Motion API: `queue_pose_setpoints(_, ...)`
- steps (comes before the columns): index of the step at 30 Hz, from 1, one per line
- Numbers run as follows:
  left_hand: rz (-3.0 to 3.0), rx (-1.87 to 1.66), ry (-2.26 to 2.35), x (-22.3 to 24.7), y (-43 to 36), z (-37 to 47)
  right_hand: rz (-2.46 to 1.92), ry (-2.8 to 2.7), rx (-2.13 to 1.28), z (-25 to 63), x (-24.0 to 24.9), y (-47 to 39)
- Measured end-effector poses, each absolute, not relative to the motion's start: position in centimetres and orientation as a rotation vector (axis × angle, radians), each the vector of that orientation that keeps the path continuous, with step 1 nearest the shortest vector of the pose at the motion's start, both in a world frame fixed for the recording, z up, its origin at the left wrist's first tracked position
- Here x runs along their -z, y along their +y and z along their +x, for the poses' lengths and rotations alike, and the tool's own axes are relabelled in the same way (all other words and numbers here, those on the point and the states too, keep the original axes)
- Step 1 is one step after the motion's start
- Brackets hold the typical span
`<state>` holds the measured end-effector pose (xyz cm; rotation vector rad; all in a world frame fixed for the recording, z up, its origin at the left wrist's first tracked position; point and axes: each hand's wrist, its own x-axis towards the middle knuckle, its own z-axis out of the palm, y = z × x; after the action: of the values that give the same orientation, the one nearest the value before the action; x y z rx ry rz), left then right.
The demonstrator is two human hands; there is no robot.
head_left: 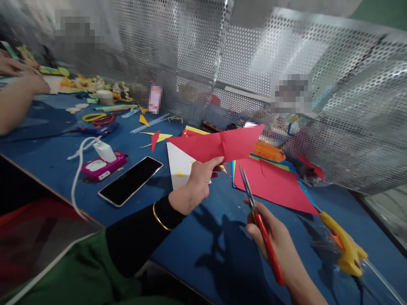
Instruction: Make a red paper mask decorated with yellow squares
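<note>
Left hand (199, 182) pinches red paper (206, 146), centre frame; creased, probably part-worked. Right hand (276, 237) wrapped round scissors (265, 241), lower right of centre, blades off the paper. Some cutting looks done: scraps (155, 140) left of centre. Sheet pile (276, 184), right, seems mostly uncut. Tub (104, 98), upper left: contents unclear.

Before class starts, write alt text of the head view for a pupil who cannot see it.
A person's left hand holds up a creased red sheet while the right hand grips red-handled scissors over a blue table. A phone lies left, stacked paper and a yellow glue gun right.
</note>
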<state>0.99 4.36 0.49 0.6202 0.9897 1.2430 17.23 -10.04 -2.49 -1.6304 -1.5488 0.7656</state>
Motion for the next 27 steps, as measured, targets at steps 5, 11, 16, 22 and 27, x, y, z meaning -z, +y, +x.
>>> queue_pose_setpoints(5,0.603,-1.23,1.001,-0.4,3.4,1.5,-1.673,-1.567,-0.821,17.1,2.6,-9.9)
queue_pose_setpoints(11,0.589,-1.124,0.961,-0.2,1.7,2.3,-1.59,-1.386,-1.044,17.0,3.5,-10.0)
queue_pose_setpoints(16,0.624,-1.1,0.963,-0.2,1.1,2.5,-1.547,-1.318,-1.16,16.6,3.0,-10.2)
queue_pose_setpoints(22,0.668,-1.112,1.032,0.2,0.9,2.8,-1.558,-1.325,-1.158,16.6,2.9,-10.3)
queue_pose_setpoints(27,0.667,-1.115,1.083,0.3,0.8,3.0,-1.607,-1.298,-1.133,16.1,2.5,-10.0)
